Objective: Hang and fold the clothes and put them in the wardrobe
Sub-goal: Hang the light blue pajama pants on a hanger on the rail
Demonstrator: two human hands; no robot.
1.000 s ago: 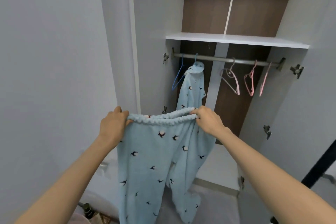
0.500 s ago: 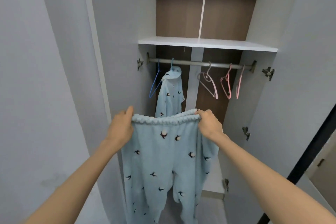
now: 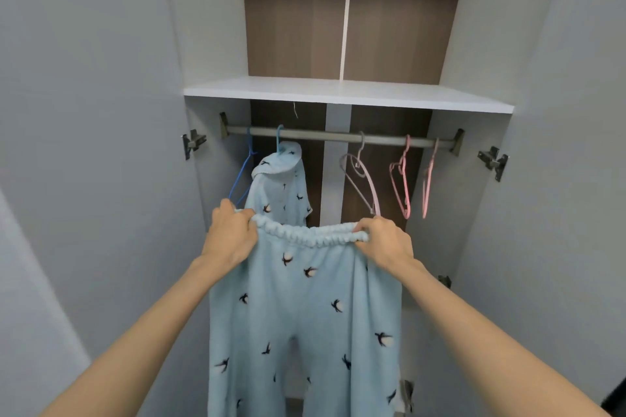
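Trousers held up at the wardrobe

Left hand [image 3: 230, 236] and right hand [image 3: 384, 242], fingers curled, grip the trousers [image 3: 305, 308] waistband mid-frame, below the rail [image 3: 338, 136]. Best keep the band taut and level before taking a free hanger [image 3: 360, 184].

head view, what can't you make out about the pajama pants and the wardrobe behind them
- Pajama pants leg ends: cut off by the bottom edge of the head view.
- Lower half of the hung pajama top: hidden behind the pants' waistband and the left hand.
- Wardrobe bottom: covered by the pants.
- Space above the shelf: cut off by the top edge.
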